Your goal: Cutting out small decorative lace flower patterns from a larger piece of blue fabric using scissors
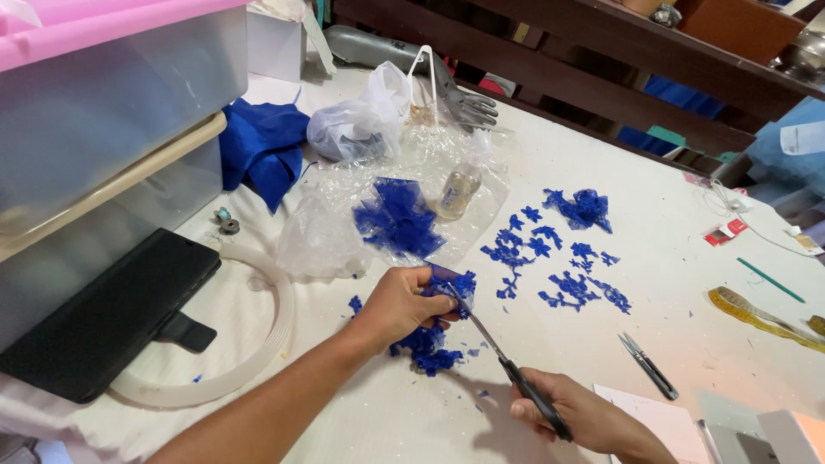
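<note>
At bench centre, your left hand (397,302) is pinched on the small blue sheer fabric piece (454,283); right hand (584,419) is closed round the black-handled scissors (507,365). Keep fingertips behind the blades, take short snips, rotate the fabric.

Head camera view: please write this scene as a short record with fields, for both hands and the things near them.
left hand: pinches a small blue sheer fabric piece
right hand: grips black-handled scissors, blades at the fabric piece
under the left hand: pile of blue fabric scraps
cut shapes: small blue fabric flowers spread on the white table cover
behind: clear plastic sheet with blue sheer fabric bundle and small clear bottle
right side: small thread snips, yellow measuring tape
left side: white embroidery hoop, black flat case
</note>
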